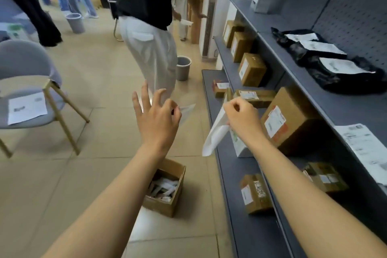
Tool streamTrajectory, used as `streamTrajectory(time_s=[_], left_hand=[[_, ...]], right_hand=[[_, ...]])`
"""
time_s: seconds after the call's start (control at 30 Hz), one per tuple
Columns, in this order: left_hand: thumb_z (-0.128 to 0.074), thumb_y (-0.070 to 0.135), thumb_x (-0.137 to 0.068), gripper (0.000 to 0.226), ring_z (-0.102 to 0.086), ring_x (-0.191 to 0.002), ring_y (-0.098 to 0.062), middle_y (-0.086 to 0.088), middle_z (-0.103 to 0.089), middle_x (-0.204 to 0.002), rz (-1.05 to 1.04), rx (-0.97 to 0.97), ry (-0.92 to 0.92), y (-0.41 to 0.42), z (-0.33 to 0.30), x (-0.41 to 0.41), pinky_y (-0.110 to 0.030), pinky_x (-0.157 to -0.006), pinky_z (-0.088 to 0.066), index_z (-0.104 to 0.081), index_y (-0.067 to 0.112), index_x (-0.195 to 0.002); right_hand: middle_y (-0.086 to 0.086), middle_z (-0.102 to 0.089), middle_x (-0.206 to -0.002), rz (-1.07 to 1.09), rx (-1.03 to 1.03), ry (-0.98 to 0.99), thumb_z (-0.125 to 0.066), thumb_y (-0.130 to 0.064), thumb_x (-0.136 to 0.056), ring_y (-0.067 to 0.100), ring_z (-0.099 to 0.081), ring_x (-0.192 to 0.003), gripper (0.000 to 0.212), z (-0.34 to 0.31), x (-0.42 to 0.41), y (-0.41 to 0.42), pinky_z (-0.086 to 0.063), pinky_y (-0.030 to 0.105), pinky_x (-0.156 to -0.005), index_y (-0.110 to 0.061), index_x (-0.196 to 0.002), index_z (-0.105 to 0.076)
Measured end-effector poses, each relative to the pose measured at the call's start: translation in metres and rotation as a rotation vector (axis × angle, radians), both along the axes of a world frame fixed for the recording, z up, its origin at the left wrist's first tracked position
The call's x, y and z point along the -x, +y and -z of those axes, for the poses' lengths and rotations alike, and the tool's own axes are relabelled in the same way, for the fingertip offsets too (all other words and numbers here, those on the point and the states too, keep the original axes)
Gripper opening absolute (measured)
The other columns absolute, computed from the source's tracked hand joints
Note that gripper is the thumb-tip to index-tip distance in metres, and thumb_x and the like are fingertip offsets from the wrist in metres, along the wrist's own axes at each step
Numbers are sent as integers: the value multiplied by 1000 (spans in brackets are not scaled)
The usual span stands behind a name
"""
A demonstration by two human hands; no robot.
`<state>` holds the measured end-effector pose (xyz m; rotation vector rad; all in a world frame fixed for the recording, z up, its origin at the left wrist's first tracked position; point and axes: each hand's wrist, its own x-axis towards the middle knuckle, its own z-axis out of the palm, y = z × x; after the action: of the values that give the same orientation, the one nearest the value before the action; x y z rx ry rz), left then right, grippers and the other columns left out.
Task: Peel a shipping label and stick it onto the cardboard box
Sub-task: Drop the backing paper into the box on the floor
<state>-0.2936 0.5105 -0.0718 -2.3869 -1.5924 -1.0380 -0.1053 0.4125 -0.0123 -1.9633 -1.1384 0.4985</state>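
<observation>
Beside grey metal shelving, right hand (pixel 240 119) pinches curled white label (pixel 215 132); left hand (pixel 156 115) holds glossy backing (pixel 186 111).

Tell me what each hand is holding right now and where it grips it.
The right hand pinches a white label sheet near its upper edge. The left hand seems to hold a thin clear film by one end.

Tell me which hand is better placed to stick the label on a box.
Probably the right hand: it pinches the white label sheet beside the grey metal shelves of brown cardboard boxes. The left hand holds only a thin clear film.
</observation>
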Motion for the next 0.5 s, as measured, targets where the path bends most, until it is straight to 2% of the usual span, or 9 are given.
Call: streamTrajectory(time_s=[0.13,0.27,0.5], left_hand=[[-60,36,-99,24,-20,-157,-40,-5,-62,-141,-108,101,24,1,37,23,-58,-127,-7,-76,21,-90],[-58,39,-99,23,-17,-158,-37,-4,-60,-144,-193,191,11,6,78,40,-55,-128,-2,-75,25,-92],[-59,36,-100,21,-24,-157,-38,-9,-62,-142,-252,239,-52,12,179,69,-55,-128,-7,-75,24,-94]], right_hand=[[-1,-59,-80,-67,61,7,-50,-29,-99,16,-56,-75,19,41,13,20,-41,29,-58,-17,-90,-60],[2,-64,-85,-114,141,16,-49,-31,-98,22,-59,-81,22,97,29,47,-46,37,-66,-15,-93,-63],[-5,-57,-75,-182,239,-9,-45,-35,-102,15,-53,-70,20,231,71,88,-38,32,-55,-22,-94,-59]])
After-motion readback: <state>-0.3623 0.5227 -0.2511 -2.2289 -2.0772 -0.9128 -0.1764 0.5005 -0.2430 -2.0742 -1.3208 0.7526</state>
